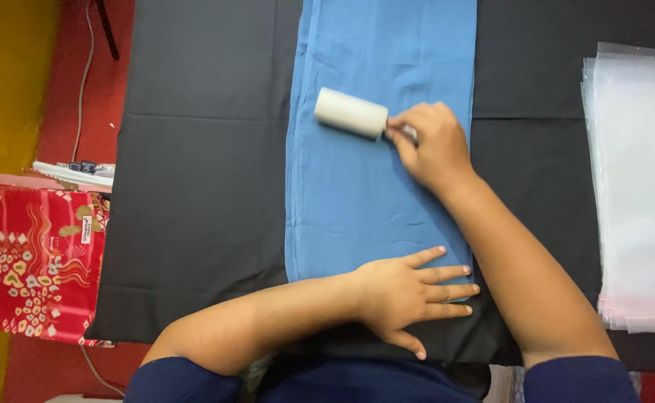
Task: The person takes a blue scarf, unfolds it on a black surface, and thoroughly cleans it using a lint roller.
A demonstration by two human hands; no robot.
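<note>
A folded blue cloth [365, 186] lies lengthwise on a table covered in black fabric [193, 186]. My right hand [432, 145] grips the handle of a lint roller [350, 113], whose pale roll rests on the cloth's upper part. My left hand [406, 295] lies flat, fingers spread, pressing down the near bottom edge of the blue cloth, with the fingers pointing right.
A stack of clear plastic bags [637, 186] sits at the table's right side. Left of the table is a red patterned box or package [36, 261] with flat items on top. A cable [81, 82] runs along the red floor.
</note>
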